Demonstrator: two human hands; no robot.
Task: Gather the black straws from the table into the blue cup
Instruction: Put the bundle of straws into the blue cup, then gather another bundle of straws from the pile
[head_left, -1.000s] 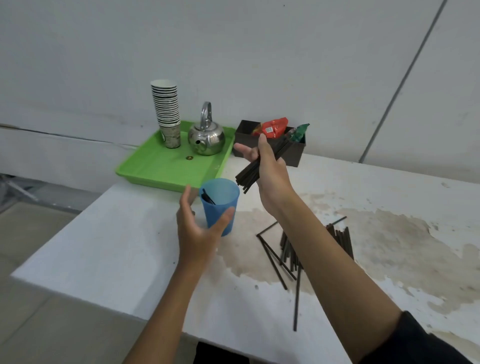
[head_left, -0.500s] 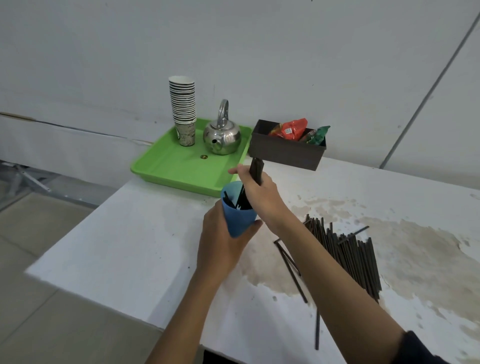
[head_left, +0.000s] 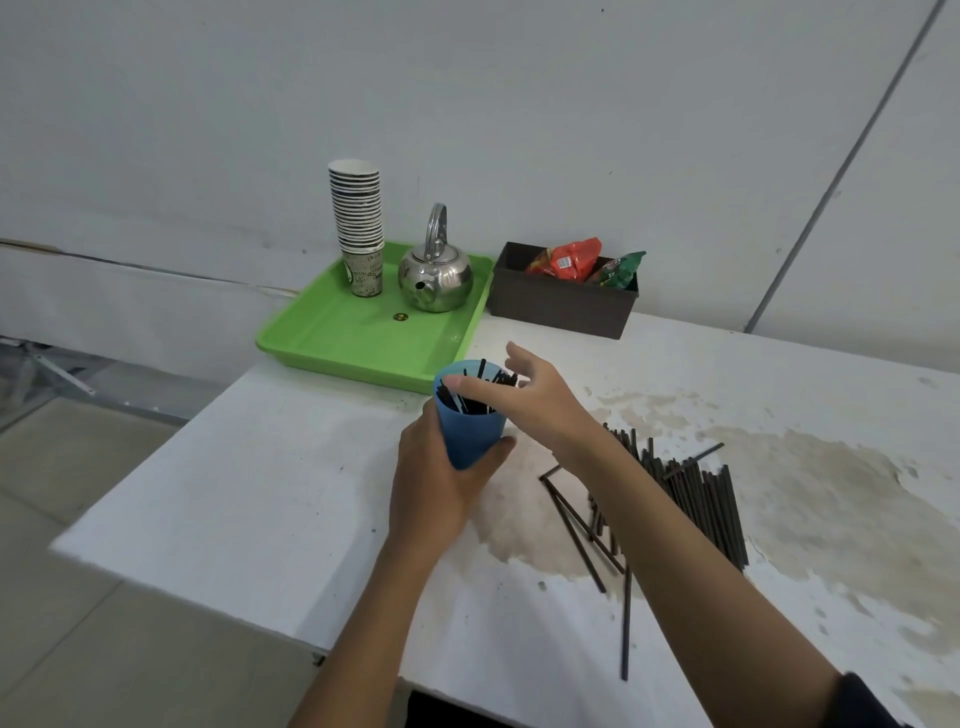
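Observation:
My left hand (head_left: 436, 478) is wrapped around the blue cup (head_left: 470, 431) and holds it tilted a little above the white table (head_left: 270, 493). Several black straws (head_left: 480, 387) stick out of the cup's mouth. My right hand (head_left: 524, 395) hovers over the rim with fingers spread, its thumb across the straw tops, holding nothing. A heap of black straws (head_left: 701, 499) lies on the stained table to the right, partly hidden by my right forearm. A few loose straws (head_left: 576, 525) lie in front of the heap, one long straw (head_left: 626, 623) nearer the front edge.
A green tray (head_left: 332, 332) at the back holds a stack of paper cups (head_left: 358, 223) and a steel kettle (head_left: 435, 275). A dark box (head_left: 561, 301) with snack packets stands beside it by the wall. The table's left and front edges drop to the floor.
My right hand pushed its bundle of straws down into the cup and let go, its fingers now spread above the rim. My left hand closed around the cup.

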